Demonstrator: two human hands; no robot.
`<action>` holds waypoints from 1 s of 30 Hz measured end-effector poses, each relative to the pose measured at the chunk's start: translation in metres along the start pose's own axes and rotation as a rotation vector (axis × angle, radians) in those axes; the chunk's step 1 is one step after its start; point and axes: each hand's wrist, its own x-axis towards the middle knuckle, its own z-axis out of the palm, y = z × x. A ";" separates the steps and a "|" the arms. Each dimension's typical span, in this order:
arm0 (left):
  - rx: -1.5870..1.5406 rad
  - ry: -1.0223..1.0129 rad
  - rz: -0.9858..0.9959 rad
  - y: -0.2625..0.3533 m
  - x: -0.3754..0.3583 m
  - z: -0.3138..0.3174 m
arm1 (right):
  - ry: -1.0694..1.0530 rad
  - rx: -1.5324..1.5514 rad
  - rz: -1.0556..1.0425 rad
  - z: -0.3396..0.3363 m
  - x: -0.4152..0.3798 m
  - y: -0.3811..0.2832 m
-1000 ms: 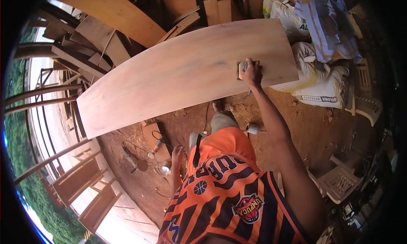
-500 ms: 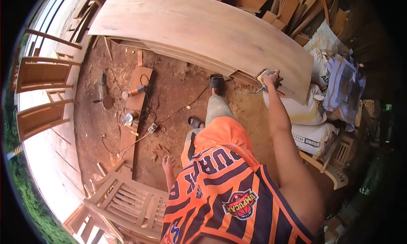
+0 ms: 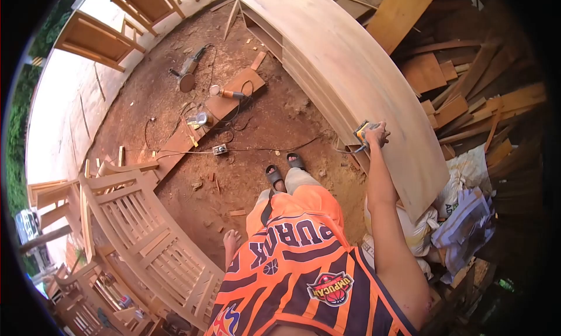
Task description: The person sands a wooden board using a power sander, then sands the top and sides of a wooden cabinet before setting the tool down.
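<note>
My right hand (image 3: pixel 377 135) is wrapped round a yellow and black power sander (image 3: pixel 363 132), which rests on a long pale wooden panel (image 3: pixel 350 55) near its edge. That panel forms the broad top face of a wooden cabinet-like piece with open compartments along its side. A cable runs from the sander down toward the ground. My left hand (image 3: pixel 232 240) hangs low beside my body, away from the panel, its fingers loosely curled and too small to make out clearly.
Slatted wooden bench (image 3: pixel 152 236) at lower left. Grinder (image 3: pixel 187 82), orange power tool (image 3: pixel 231 94), can (image 3: pixel 202 118) and socket box (image 3: pixel 220 150) lie around a plank (image 3: pixel 175 149). Sacks (image 3: pixel 467 172) and wood scraps (image 3: pixel 423 73) are at the right. Cords cross the ground.
The view has turned, so the panel slants more steeply. My feet now stand close together. My right hand and the sander are farther from the panel's near end. My left hand still hangs low.
</note>
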 end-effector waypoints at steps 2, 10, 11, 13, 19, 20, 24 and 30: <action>-0.248 -0.020 0.174 0.023 -0.002 0.037 | -0.027 -0.016 -0.069 -0.003 -0.003 -0.020; -0.005 -0.143 0.217 0.112 0.001 0.088 | -0.046 -0.062 -0.222 0.006 0.006 -0.063; -0.047 -0.097 0.208 0.111 0.004 0.090 | -0.037 -0.078 -0.246 0.009 0.012 -0.063; -0.002 -0.017 0.267 0.107 0.005 0.077 | 0.007 -0.085 -0.310 0.027 0.031 -0.062; -0.048 0.177 0.233 0.106 -0.051 0.050 | -0.036 -0.171 -0.377 0.021 0.050 -0.081; -0.020 0.206 0.184 0.105 -0.064 0.050 | -0.054 -0.187 -0.392 0.013 0.054 -0.087; 0.037 0.260 0.073 0.071 -0.097 0.065 | -0.096 -0.181 -0.446 0.004 0.049 -0.104; -0.037 0.212 0.002 0.002 -0.128 0.111 | -0.091 -0.296 -0.532 0.023 0.035 -0.110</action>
